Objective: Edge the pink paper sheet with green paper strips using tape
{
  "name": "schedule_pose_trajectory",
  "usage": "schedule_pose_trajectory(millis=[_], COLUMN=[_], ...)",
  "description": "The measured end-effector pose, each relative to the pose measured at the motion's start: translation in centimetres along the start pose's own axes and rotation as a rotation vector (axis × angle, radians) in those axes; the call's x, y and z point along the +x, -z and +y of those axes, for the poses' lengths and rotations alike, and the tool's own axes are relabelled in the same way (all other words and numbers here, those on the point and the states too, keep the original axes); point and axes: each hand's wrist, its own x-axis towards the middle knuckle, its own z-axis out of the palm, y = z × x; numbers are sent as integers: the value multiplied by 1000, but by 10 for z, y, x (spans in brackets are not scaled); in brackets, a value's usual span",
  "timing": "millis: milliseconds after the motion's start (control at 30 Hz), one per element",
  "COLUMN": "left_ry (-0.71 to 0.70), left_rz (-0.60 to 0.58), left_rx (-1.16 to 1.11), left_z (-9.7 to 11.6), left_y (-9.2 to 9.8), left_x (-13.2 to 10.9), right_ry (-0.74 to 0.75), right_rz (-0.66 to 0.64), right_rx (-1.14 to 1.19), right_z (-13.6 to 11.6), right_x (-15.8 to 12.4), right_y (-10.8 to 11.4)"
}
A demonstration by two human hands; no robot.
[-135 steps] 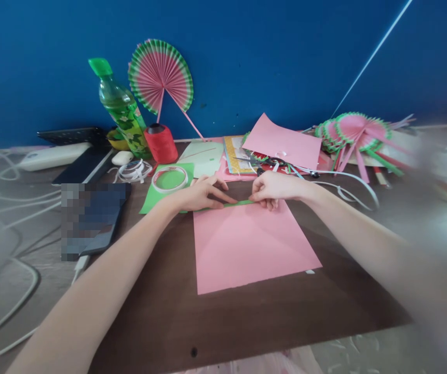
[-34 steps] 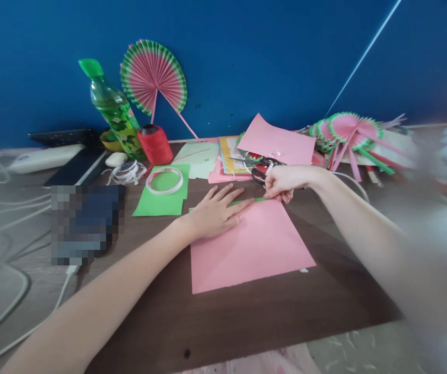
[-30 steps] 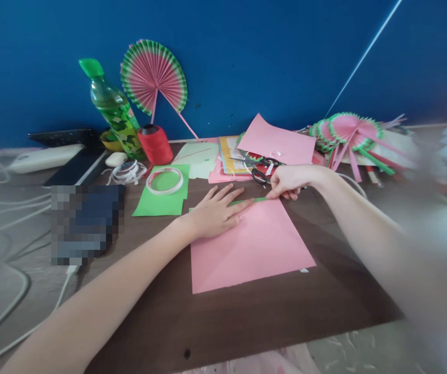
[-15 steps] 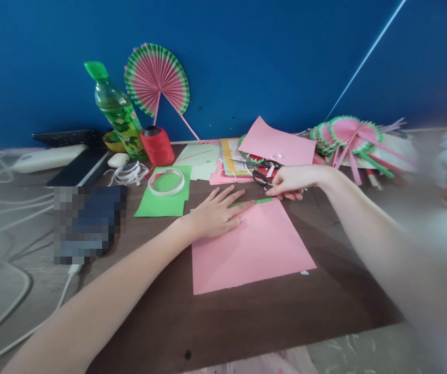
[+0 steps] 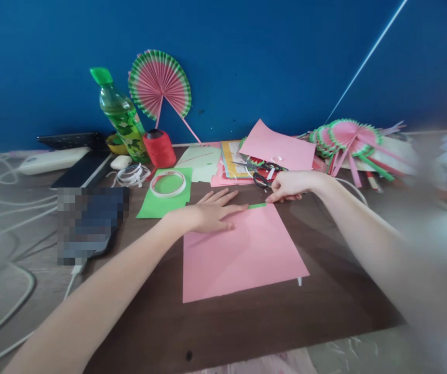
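A sheet of pink paper [image 5: 242,257] lies flat on the brown table, with a narrow green paper strip [image 5: 257,205] showing along its far edge. My left hand [image 5: 213,212] rests on the sheet's far left part, palm down and fingers spread. At the far right corner, the index fingertip of my right hand [image 5: 288,186] touches down beside the green strip. Its other fingers are curled under, and whatever may be between them is hidden. Just beyond that hand are black-handled scissors [image 5: 261,180]. From under the near right corner pokes a small white scrap [image 5: 300,281].
A roll of tape [image 5: 167,193] lies on green paper [image 5: 151,208] at left. Behind stand a green bottle [image 5: 124,119], a red thread spool [image 5: 160,150] and a pleated paper fan [image 5: 161,85]. More fans [image 5: 350,132] lie at right; a phone [image 5: 94,223] and cables are at left.
The pink sheet has shifted slightly left and toward me, my left hand moving left with it. My right index finger has come down to the sheet's far right corner.
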Motion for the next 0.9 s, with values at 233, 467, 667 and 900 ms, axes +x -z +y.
schedule_pose_trajectory(millis=[233, 467, 667, 900], left_ry=[72, 329, 576, 636], left_rz=[107, 447, 387, 252], left_rx=[-73, -5, 7, -63], left_z=[-18, -54, -88, -92], left_y=[11, 22, 18, 21], left_x=[-11, -22, -30, -37], right_ry=[213, 181, 201, 336], right_rz=[77, 257, 481, 598], right_rx=[76, 102, 233, 271], right_z=[-5, -8, -3, -6], right_x=[-1, -2, 6, 15], right_y=[-2, 1, -1, -4])
